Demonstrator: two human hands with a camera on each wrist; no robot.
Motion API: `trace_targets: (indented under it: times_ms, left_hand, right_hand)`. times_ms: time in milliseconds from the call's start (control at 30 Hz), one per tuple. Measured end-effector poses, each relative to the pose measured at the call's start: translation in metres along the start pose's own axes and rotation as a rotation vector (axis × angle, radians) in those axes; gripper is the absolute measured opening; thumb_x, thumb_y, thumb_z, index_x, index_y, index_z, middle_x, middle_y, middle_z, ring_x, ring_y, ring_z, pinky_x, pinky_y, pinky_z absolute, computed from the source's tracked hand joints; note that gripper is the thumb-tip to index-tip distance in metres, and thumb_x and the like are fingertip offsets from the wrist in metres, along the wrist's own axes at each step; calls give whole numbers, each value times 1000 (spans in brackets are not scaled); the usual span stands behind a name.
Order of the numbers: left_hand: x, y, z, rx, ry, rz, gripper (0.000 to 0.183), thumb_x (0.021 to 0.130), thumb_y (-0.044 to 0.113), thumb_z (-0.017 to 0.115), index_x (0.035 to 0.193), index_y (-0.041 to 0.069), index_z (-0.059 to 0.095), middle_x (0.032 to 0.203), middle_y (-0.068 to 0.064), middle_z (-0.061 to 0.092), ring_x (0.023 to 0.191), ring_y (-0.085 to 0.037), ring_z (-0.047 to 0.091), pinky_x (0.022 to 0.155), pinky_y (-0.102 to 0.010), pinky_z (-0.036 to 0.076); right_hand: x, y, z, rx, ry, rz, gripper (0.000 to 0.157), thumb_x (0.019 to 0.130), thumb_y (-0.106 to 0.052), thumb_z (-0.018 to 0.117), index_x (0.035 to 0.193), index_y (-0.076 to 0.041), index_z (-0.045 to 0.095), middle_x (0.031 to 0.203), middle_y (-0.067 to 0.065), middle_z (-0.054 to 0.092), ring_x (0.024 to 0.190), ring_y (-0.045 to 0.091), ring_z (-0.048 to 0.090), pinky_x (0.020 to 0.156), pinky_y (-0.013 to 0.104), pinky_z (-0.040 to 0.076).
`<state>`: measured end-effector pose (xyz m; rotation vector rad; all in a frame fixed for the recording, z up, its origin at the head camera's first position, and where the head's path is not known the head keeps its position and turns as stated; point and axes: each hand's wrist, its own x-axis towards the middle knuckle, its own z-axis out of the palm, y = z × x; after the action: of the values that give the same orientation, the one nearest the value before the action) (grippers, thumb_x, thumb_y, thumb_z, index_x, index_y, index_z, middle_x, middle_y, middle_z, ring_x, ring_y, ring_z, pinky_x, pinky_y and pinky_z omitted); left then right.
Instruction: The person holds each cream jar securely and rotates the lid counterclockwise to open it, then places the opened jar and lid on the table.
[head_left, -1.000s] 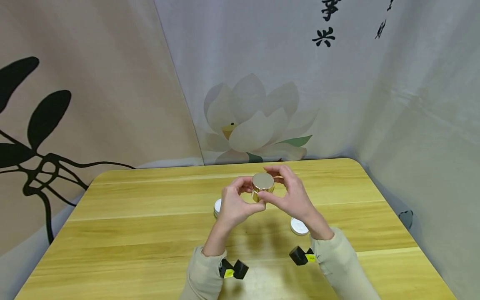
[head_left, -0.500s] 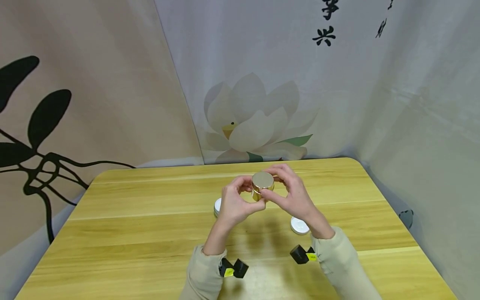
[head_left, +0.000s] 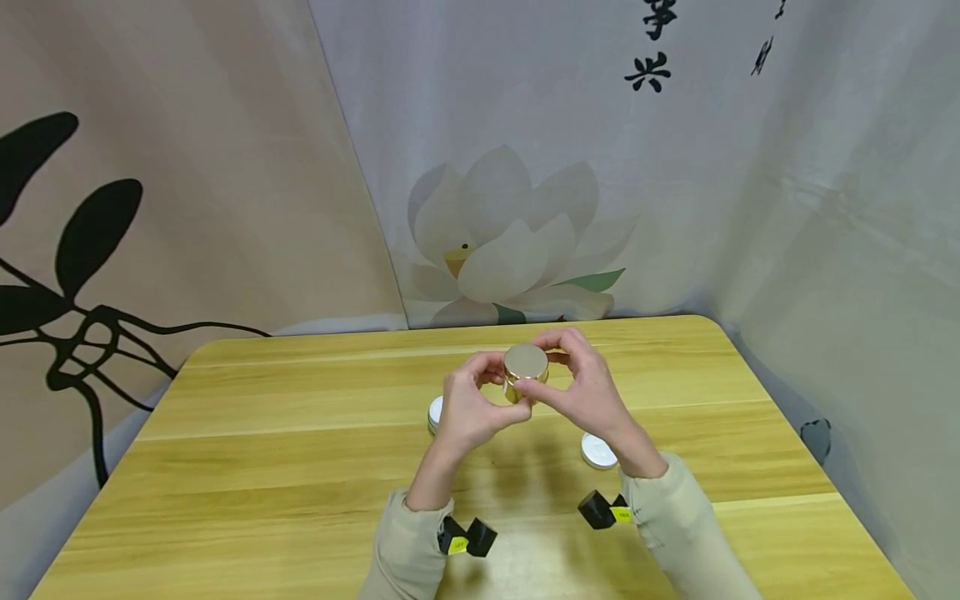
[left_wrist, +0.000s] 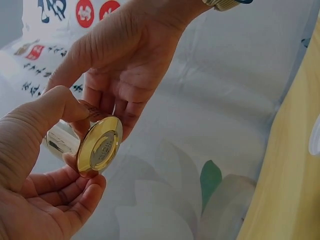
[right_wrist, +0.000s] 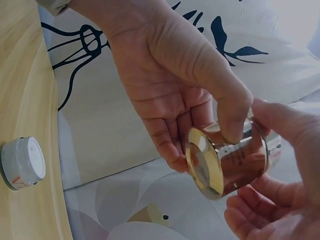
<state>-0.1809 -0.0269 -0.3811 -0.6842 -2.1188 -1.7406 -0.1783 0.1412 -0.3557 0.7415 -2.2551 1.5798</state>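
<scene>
A shiny gold jar [head_left: 514, 390] with a flat round top [head_left: 526, 361] is held up over the table between both hands in the head view. My left hand [head_left: 472, 414] grips its lower part, thumb in front and fingers behind. On the upper part, my right hand [head_left: 588, 396] pinches the rim between thumb and fingers. The left wrist view shows the jar's gold base [left_wrist: 100, 147], with a ring and small raised marks. In the right wrist view, small dark print shows on the mirror-like gold side [right_wrist: 242, 165], beside my left thumb.
On the wooden table [head_left: 300, 467], a white-topped jar [head_left: 435, 414] stands partly behind my left hand. A round white lid-like thing [head_left: 598, 452] lies below my right wrist. Printed cloth [head_left: 525, 233] hangs behind the table's back edge.
The jar and left hand stay almost in place. The right thumb and fingers shift slightly along the rim of the jar's top, up and then back.
</scene>
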Motion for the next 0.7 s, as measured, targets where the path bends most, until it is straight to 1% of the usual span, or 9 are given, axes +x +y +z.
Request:
trace_targets:
  times_ms: [167,233,300,400,467,600,700]
  left_hand:
    - [0,0,0,3,0,5,36,63,3,76,97,-2,66,86,-10,63,75,-21,57,71,-28,50]
    - [0,0,0,5,-4,4,37,63,3,76,98,-2,66,87,-10,64,75,-20,57,70,-28,50]
    - [0,0,0,6,-9,1,38,63,3,76,98,-2,66,87,-10,64,75,-20,58,70,-27,50]
    - [0,0,0,2,-10,-2,38,62,2,77,99,-3,66,87,-10,64,75,-21,58,71,-27,50]
    - [0,0,0,-1,-7,-3,38,62,1,77,98,-3,66,87,-11,64,75,-22,58,71,-27,50]
    - [0,1,0,2,-5,-8,35,63,1,75,96,-3,66,85,-11,63,75,-23,57,71,-28,50]
    - [-1,1,0,5,-4,-13,35,63,2,75,96,-3,66,86,-11,63,75,-22,57,71,-28,50]
  right_hand:
    - [0,2,-3,7,-39,-72,33,78,1,71,111,-2,63,111,8,55,97,16,53,86,29,47]
    - [-1,3,-3,-3,-55,-105,35,80,1,69,115,-1,62,113,9,54,95,17,54,85,28,47]
    - [-1,3,-4,-14,-65,-117,40,81,-1,68,120,-1,60,115,10,54,95,18,54,86,30,47]
    - [-1,3,-3,-27,-59,-87,47,80,-5,70,125,-1,56,118,9,53,103,19,53,90,34,46]
    - [-1,3,-3,-23,-42,-51,48,78,-5,72,122,-1,54,116,9,54,106,20,52,92,37,45]
    - [0,3,0,-7,-11,-12,41,73,-3,77,109,-1,56,108,8,55,102,19,52,92,39,45]
    - [0,3,0,-4,-13,-20,36,74,-3,77,105,-3,60,106,6,55,100,17,52,91,38,46]
